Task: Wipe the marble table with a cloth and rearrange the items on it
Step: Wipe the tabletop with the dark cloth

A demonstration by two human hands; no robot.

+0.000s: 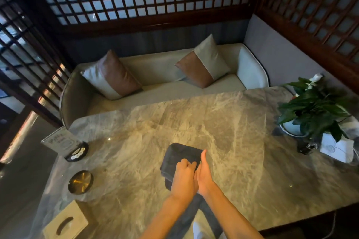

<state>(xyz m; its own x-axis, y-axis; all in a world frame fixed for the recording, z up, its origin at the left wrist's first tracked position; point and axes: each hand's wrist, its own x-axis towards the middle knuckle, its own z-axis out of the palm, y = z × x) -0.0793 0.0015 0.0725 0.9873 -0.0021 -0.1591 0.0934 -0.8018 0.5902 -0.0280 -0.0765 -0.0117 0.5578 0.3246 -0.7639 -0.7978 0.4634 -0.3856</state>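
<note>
I hold the dark grey cloth with both hands near the middle of the marble table, toward my edge. My left hand is curled over the cloth's near part, fingers pressed together and gripping a fold. My right hand lies just beside it, touching it, thumb extended along the cloth's right edge; I cannot tell how its other fingers sit, as they are hidden under the palm.

Orientation: the cloth is folded into a thick oblong. Its long axis runs from my body toward the far sofa, tilted slightly right. The far end lies flat on the marble; the near end trails off the table edge toward my lap.

Risks from here:
- The trailing end can drag or pull the fold open under a forward stroke, leaving streaks.
- A wide sweep left can strike the brass ashtray or the acrylic sign stand.
- A wide sweep right can reach the small dark holder, the folded white napkins or the potted plant, and tipping the plant is the worst case.
- The wooden tissue box sits near the table edge and can be knocked off.
</note>
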